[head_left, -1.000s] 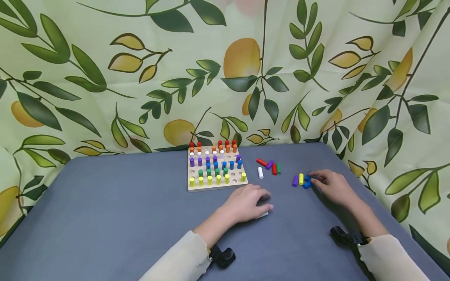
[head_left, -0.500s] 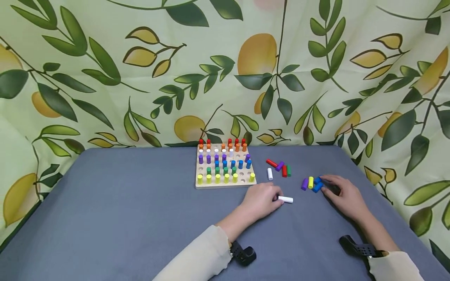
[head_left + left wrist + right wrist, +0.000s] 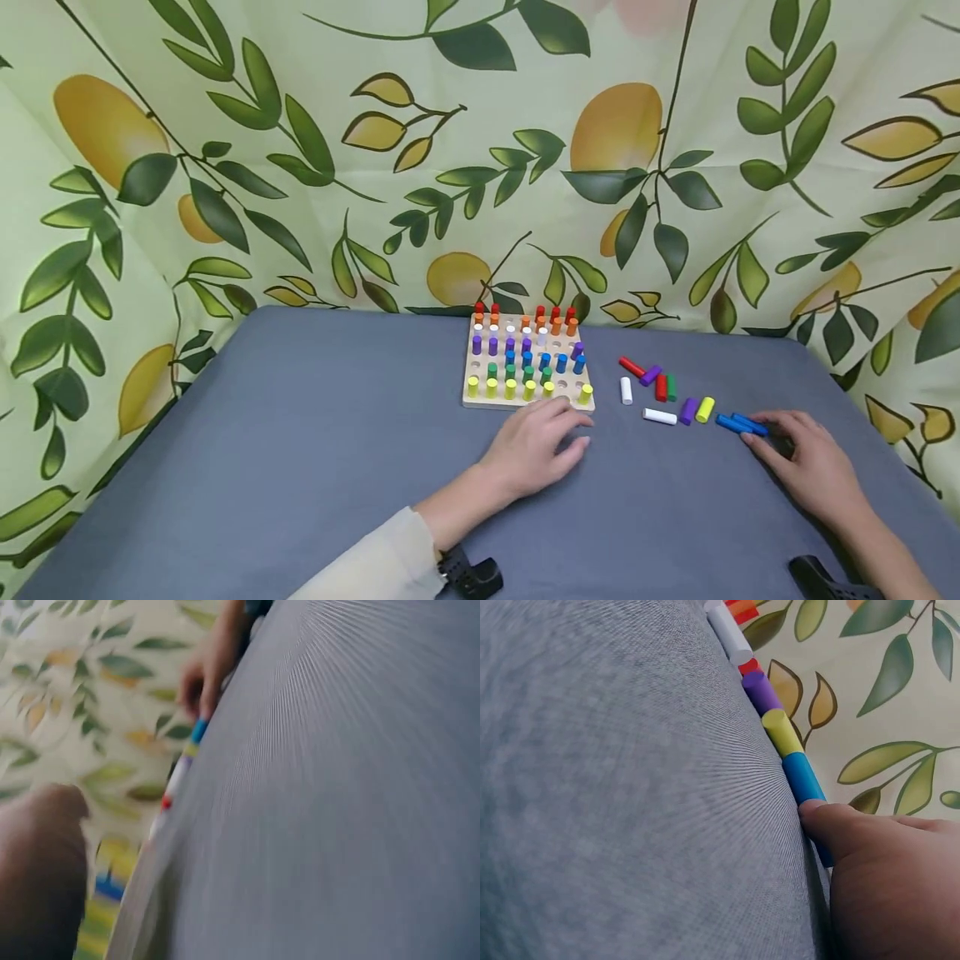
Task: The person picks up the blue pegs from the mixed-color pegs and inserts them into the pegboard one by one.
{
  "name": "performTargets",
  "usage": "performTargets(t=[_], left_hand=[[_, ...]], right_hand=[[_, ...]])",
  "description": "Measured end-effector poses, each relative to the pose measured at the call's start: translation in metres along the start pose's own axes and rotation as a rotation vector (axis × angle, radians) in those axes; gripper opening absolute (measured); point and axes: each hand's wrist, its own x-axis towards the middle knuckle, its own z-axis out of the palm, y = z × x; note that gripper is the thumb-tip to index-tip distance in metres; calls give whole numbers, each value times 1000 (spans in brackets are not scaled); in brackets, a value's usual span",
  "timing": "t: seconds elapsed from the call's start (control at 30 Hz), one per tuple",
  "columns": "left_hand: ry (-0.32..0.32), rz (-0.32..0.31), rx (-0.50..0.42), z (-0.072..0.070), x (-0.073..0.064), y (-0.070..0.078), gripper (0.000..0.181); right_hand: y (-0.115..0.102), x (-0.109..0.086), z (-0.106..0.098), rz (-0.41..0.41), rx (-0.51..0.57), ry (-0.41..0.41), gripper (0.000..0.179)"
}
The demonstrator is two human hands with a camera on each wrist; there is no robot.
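Note:
My left hand [image 3: 534,443] is just in front of the wooden pegboard [image 3: 468,398], loosely bent, with nothing seen in it. The board bears rows of coloured pegs: red, orange, white, purple, blue, green and yellow. To the right, my right hand [image 3: 813,462] pinches two blue pegs [image 3: 741,423] lying side by side on the cloth, thumb on the near side and a finger on the far side. The right wrist view shows the thumb against a blue peg [image 3: 804,778]. A white peg [image 3: 660,416] lies between the hands, beside a purple peg [image 3: 687,411] and a yellow peg [image 3: 705,408].
Behind them lie more loose pegs: a white one [image 3: 626,391], a green one [image 3: 671,387], another purple one [image 3: 651,375] and two red ones [image 3: 661,387]. A grey cloth [image 3: 337,467] covers the table. A leaf-patterned curtain [image 3: 322,200] hangs behind it.
The left hand has let go of the white peg, which now lies by the purple one, and has drawn back left. The right hand has brought the two blue pegs side by side. The view has turned left.

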Motion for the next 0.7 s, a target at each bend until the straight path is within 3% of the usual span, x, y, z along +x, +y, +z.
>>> performTargets(t=[0.03,0.1,0.17,0.2,0.23,0.3,0.4,0.47,0.53,0.7], left_hand=[[83,12,-18,-7,-8,-9,18],[220,-25,-54,-21,-23,-28,19],[304,-131,-82,-33,-32,-47,27],[310,-211,-97,-38,-35,-56,34],[297,-305,-115,-43,-38,-64,43],[192,-499,-158,-48,-42,-78,67],[-23,-672,-171,-50,-44,-91,98],[-142,-689,-159,-50,-46,-95,107],[-208,-650,-113,-49,-46,-96,105],[-249,-591,-48,-47,-49,-100,86]], right_hand=[[1,-1,-2,7,-3,1,26],[2,-1,-4,15,7,8,26],[3,-1,-3,20,22,12,23],[4,-2,-2,24,23,15,21],[3,-1,-2,22,22,14,20],[3,-2,0,28,9,-1,19],[2,-5,2,23,-29,-43,24],[1,-7,1,15,-58,-87,30],[0,-7,-1,-2,-86,-125,33],[-7,-2,-6,16,-96,-142,30]])
